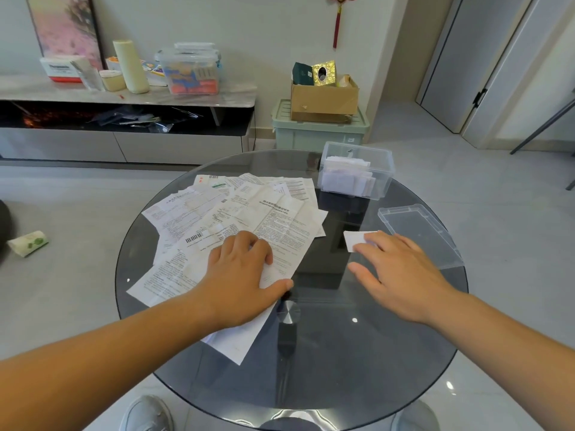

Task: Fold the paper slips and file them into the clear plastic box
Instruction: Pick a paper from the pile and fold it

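Observation:
A spread of printed paper slips (236, 216) covers the left half of the round glass table (342, 353). My left hand (239, 275) lies flat on the near sheets, fingers bent at the tips. A small folded white slip (356, 239) lies on the glass to the right, and the fingertips of my right hand (401, 272) rest on its near edge. The clear plastic box (356, 171) stands open at the table's far right with several folded slips upright inside. Its clear lid (420, 233) lies flat beside my right hand.
Beyond the table stand a low sideboard (124, 98) with containers, and a green bin (317, 132) carrying a cardboard box. A paper roll (28, 242) lies on the floor at left. My shoes (146, 415) show under the glass.

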The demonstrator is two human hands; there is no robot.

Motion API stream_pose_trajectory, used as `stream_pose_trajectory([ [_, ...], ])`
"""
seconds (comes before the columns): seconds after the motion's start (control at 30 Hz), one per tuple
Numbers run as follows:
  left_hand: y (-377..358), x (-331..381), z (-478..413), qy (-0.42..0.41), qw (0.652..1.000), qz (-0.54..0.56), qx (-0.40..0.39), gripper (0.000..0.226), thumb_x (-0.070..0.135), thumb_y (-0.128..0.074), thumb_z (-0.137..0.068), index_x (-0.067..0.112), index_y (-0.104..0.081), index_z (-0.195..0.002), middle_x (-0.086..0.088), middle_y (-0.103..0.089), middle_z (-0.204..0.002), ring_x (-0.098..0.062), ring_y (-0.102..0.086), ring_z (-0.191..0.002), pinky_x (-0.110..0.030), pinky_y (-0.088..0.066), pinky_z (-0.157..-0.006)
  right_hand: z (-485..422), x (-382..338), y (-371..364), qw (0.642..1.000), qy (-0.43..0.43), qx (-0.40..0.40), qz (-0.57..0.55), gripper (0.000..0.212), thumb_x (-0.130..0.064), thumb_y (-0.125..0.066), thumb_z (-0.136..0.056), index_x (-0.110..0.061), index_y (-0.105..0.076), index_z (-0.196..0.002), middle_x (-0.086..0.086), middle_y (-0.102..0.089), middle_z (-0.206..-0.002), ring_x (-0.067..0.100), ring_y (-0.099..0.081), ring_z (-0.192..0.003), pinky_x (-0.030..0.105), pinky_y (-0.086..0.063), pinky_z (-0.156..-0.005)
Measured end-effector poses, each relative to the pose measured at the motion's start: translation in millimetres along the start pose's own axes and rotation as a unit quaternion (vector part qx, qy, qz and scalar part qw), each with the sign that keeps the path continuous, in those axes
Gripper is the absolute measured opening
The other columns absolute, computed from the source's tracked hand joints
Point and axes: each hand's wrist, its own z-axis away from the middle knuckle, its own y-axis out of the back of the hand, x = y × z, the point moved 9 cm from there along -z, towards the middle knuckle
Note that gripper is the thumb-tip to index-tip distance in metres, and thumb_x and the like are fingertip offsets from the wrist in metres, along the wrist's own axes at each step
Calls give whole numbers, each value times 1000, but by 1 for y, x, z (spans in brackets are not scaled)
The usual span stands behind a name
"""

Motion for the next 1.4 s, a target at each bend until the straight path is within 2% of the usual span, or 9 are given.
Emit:
stream_pose_trajectory([
  [0.17,42,-38,-11,66,996,40,40,41,62,-64,-84,36,-47,-111,10,-48,-122,-14,-45,-110,-41,-43,-103,-6,-14,26,994,7,82,-72,66,-61,-24,-93,-20,-62,-127,-4,-54,-130,19,-48,-125,36,-32,-107],
  [0.27,51,-79,-11,136,991,0,-12,58,66,-71,-76,33,-51,-120,3,-55,-124,-19,-53,-109,-46,-49,-99,-10,-48,44,985,56,119,-115,56,-57,-33,-94,-21,-66,-121,-8,-57,-123,15,-51,-118,34,-38,-101],
  [0.57,51,-101,-5,155,986,-43,-38,96,76,-79,-57,34,-47,-137,6,-57,-124,-18,-54,-110,-46,-50,-101,-30,-135,10,968,157,-42,-189,39,-51,-43,-101,-29,-58,-130,-17,-53,-131,7,-44,-121,27,-38,-106],
  [0.67,52,-100,-6,158,987,-2,-37,81,67,-84,-59,34,-54,-127,6,-54,-115,-16,-56,-104,-38,-54,-94,-37,-135,1,969,147,-57,-188,40,-52,-43,-100,-29,-61,-127,-16,-55,-128,9,-46,-119,31,-39,-106],
  [0.77,53,-99,-5,154,986,65,-26,44,56,-82,-72,33,-57,-100,8,-59,-100,-11,-59,-84,-23,-53,-70,-39,-132,-1,970,143,-62,-188,41,-53,-42,-99,-29,-63,-123,-17,-56,-125,7,-47,-116,32,-39,-106],
  [0.87,54,-96,-4,158,974,164,-3,24,45,-71,-88,23,-61,-88,1,-65,-85,-15,-61,-74,-25,-48,-61,-38,-125,3,968,131,-58,-208,38,-51,-45,-99,-28,-65,-122,-18,-58,-123,5,-47,-115,30,-40,-105],
  [1.07,35,-92,13,291,850,439,-1,18,16,-72,-91,11,-56,-99,-12,-76,-93,-14,-67,-64,-26,-54,-51,-26,-120,33,969,122,28,-212,47,-62,-40,-91,-30,-67,-113,-22,-61,-114,3,-46,-110,26,-38,-101],
  [1.27,15,-49,31,290,728,620,-40,96,-17,-67,-83,33,-24,-153,-13,-66,-120,-33,-75,-88,-48,-63,-70,-6,-132,25,965,153,-17,-214,63,-71,-44,-87,-29,-55,-132,-20,-53,-129,1,-40,-121,20,-36,-104],
  [1.4,9,-20,42,280,703,647,-92,76,-18,-61,-87,23,-37,-146,-14,-73,-113,-33,-75,-89,-41,-63,-71,1,-123,16,970,139,-28,-198,66,-73,-52,-83,-32,-52,-134,-20,-51,-132,0,-44,-122,22,-40,-103],
])
